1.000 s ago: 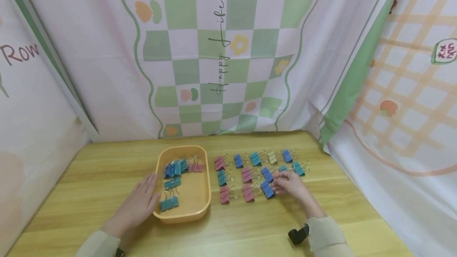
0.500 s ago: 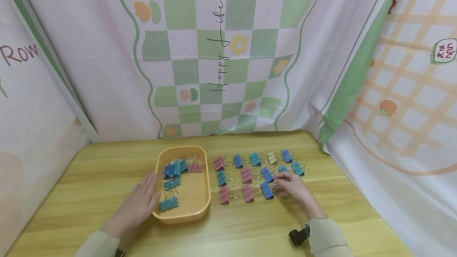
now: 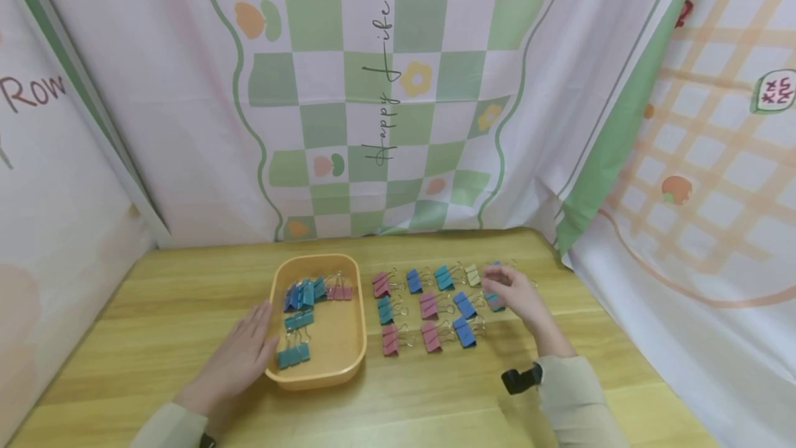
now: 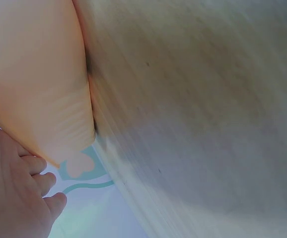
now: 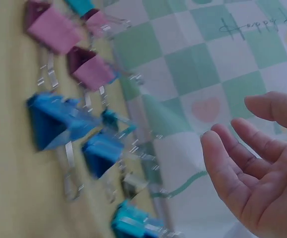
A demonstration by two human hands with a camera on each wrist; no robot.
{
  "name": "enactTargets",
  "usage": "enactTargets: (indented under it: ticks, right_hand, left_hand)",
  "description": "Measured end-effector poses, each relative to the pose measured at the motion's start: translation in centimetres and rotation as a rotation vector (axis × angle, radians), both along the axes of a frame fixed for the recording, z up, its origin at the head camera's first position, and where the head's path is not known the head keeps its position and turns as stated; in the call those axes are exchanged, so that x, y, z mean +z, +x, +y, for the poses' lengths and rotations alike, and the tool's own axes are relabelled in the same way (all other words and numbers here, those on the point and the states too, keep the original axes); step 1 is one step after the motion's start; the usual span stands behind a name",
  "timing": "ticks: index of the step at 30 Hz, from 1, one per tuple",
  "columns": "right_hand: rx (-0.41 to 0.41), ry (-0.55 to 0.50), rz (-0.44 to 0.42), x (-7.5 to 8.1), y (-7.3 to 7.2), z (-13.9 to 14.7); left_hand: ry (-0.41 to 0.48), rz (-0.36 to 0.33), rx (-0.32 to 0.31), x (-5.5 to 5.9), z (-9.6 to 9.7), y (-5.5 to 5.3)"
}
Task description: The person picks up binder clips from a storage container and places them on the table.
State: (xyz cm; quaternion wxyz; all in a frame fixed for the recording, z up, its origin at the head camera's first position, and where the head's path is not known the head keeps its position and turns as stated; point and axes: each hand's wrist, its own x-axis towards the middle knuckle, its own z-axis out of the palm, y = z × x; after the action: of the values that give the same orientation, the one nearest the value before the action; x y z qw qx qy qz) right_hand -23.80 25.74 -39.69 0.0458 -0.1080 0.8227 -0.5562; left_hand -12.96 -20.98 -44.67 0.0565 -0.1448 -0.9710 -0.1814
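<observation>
My left hand (image 3: 245, 351) lies with its fingers straight along the left wall of a yellow-orange tray (image 3: 363, 337); the left wrist view shows the fingertips by the tray's outer side. In the tray are several teal and blue binder clips (image 3: 294, 355) and a pink binder clip (image 3: 339, 293). My right hand (image 3: 517, 294) hovers over the right end of the rows of binder clips on the table, fingers loosely bent and holding nothing. It partly covers a blue clip (image 3: 497, 265) and a teal clip (image 3: 495, 301). A blue binder clip (image 3: 464, 331) ends the front row.
Pink, blue, teal and pale yellow binder clips stand in three rows right of the tray, among them a pink clip (image 3: 432, 337) and a yellow clip (image 3: 472, 275). A checked curtain (image 3: 385, 123) hangs at the table's back edge.
My right hand has left the blue clip at the end of the front row and moved up and away toward the back row. The left hand and tray have stayed put.
</observation>
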Motion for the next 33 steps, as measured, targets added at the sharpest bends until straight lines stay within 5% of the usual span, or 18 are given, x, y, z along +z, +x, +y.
enactTargets:
  ticks: [12,18,33]
  right_hand:
    - [0.16,0.038,0.045,5.2,-1.9,-8.0]
    - [0.273,0.007,0.093,6.2,-2.0,-12.4]
    - [0.441,0.055,0.087,3.2,-1.8,-21.3]
  left_hand:
    - [-0.002,0.005,-0.004,-0.3,-0.1,-0.1]
    - [0.002,0.0,-0.003,0.0,0.0,0.0]
    - [0.003,0.006,-0.004,0.1,0.0,0.0]
